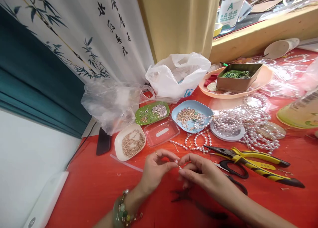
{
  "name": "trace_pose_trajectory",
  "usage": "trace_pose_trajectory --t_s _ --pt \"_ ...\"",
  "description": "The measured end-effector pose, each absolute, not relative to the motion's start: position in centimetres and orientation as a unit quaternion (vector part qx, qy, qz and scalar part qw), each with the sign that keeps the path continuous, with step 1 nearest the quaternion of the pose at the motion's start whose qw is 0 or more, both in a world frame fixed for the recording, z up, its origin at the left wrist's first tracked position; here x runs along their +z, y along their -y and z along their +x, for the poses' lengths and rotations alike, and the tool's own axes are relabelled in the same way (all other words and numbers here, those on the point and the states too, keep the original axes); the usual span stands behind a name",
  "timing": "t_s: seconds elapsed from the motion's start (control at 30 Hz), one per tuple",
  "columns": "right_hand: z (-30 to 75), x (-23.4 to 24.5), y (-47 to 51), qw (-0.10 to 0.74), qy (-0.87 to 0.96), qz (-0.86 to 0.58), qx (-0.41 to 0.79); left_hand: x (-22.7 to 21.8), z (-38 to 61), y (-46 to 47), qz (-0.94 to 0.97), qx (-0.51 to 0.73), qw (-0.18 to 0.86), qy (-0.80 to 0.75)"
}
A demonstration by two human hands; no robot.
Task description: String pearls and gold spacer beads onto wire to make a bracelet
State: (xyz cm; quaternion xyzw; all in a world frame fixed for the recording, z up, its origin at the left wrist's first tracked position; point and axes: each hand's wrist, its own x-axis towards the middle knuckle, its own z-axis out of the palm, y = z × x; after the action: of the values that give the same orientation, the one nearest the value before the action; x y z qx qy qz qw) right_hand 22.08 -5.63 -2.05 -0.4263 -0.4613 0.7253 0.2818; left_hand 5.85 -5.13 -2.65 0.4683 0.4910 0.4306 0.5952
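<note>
My left hand (156, 170) and my right hand (197, 170) meet above the red table, fingertips pinched together. Between them is a short piece of small white pearl beads (179, 165), gripped from both sides. How the beads are joined is too small to make out. Just beyond my fingers lies a pearl strand (198, 142), loosely coiled. To the right of my right hand are yellow-and-black needle-nose pliers (258, 163), lying over scissors (236, 170). Dark pliers (196, 201) rest below my hands, partly hidden by my right forearm.
Beyond the hands stand a cream dish (119, 148) of gold beads, a clear tray (162, 132), a green dish (139, 120) and a blue dish (179, 105). Many pearl strands (260, 135) heap at right. A phone (103, 141) and plastic bags (174, 75) lie further left and back.
</note>
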Motion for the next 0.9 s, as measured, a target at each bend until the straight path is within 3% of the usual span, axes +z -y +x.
trace_pose_trajectory --t_s 0.4,0.57,0.9 --pt "22.2 -2.1 5.6 0.265 0.488 -0.422 0.716 -2.7 5.6 5.2 0.498 0.417 0.613 -0.450" --pt "22.5 -2.3 5.3 0.264 0.571 -0.418 0.655 -2.2 5.9 5.2 0.520 0.404 0.594 -0.461" --pt "22.8 -2.1 5.1 0.191 0.628 -0.471 0.589 -1.0 6.2 5.5 0.516 0.404 0.589 -0.472"
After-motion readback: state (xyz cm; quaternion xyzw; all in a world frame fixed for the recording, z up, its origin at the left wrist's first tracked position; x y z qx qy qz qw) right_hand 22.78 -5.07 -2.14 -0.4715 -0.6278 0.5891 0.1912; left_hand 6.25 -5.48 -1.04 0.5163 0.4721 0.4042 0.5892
